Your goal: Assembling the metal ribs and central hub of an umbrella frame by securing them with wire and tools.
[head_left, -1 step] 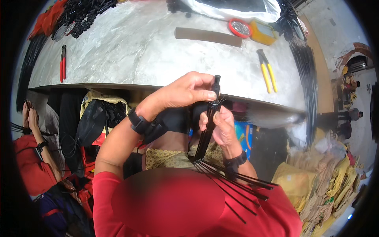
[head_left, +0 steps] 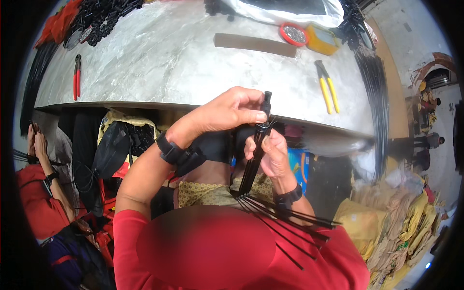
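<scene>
An umbrella frame (head_left: 251,175) of thin black ribs stands slightly tilted in front of me, below the table edge. At its top is a black plastic tube (head_left: 268,98), which my left hand (head_left: 222,112) pinches between thumb and fingers, reaching in from the left. Just beneath, my right hand (head_left: 273,153) is closed round the bundled ribs. The lower ribs fan out to the right over my red sleeve. Short thin ends stick out beside the tube, near my right thumb. Where the tube meets the ribs is partly hidden by my fingers.
On the grey table (head_left: 159,53) lie red-handled pliers (head_left: 77,79), yellow-handled pliers (head_left: 328,89) and a grey bar (head_left: 253,45). A red dish (head_left: 294,34) and a yellow box (head_left: 322,39) stand behind. Long black rods (head_left: 372,104) hang over the right edge. Another person's hands (head_left: 37,143) work at far left.
The black tube's tip has tilted very slightly to the right, and the fanned rib ends have swung a little. Both hands keep their grip.
</scene>
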`<action>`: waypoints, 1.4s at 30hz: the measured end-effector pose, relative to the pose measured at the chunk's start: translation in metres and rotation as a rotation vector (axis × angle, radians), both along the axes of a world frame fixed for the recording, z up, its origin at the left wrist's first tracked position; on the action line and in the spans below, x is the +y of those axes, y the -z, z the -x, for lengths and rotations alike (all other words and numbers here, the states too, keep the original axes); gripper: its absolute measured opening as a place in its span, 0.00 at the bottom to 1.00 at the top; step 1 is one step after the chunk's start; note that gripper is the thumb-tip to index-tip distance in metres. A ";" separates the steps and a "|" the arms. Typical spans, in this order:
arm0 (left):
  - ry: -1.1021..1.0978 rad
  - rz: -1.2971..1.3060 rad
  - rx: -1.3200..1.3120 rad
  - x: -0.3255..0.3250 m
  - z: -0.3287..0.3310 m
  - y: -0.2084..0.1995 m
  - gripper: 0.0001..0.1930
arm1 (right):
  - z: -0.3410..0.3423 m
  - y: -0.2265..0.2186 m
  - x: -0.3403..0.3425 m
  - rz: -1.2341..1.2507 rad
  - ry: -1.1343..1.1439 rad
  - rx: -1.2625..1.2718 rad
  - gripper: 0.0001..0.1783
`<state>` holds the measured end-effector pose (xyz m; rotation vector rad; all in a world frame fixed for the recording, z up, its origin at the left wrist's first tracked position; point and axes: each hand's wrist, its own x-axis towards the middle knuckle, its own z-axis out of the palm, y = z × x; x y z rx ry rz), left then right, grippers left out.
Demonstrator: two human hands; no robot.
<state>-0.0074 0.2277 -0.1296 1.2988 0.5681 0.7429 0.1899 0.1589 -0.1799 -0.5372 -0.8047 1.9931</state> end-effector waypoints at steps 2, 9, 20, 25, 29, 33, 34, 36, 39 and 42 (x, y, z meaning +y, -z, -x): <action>-0.031 0.076 0.001 -0.001 -0.002 -0.008 0.10 | -0.002 0.000 0.003 -0.018 0.007 0.015 0.20; -0.144 0.222 -0.061 0.000 -0.012 -0.014 0.08 | -0.004 -0.001 0.003 -0.002 -0.006 0.013 0.24; -0.057 0.041 -0.043 0.005 -0.009 0.004 0.08 | -0.003 0.003 0.003 0.027 -0.016 0.038 0.20; -0.021 0.012 -0.084 0.005 -0.010 0.011 0.08 | -0.001 0.001 0.002 0.015 -0.001 0.050 0.21; -0.004 0.036 -0.110 0.004 -0.010 0.006 0.09 | -0.001 0.001 0.001 -0.014 -0.010 0.061 0.21; -0.023 -0.044 -0.042 0.003 -0.012 -0.001 0.09 | -0.001 -0.001 0.000 -0.007 0.019 0.044 0.20; -0.022 -0.044 -0.041 0.003 -0.011 -0.001 0.09 | -0.001 -0.002 0.000 0.002 0.040 0.025 0.20; -0.040 -0.185 0.010 0.004 -0.011 -0.001 0.09 | -0.001 -0.003 0.000 -0.014 0.035 0.026 0.20; -0.004 0.036 -0.099 0.001 -0.008 0.002 0.09 | -0.002 -0.004 -0.001 -0.026 0.031 0.008 0.19; -0.041 -0.020 -0.083 0.000 -0.013 0.004 0.09 | -0.001 -0.005 -0.001 -0.008 0.054 -0.025 0.20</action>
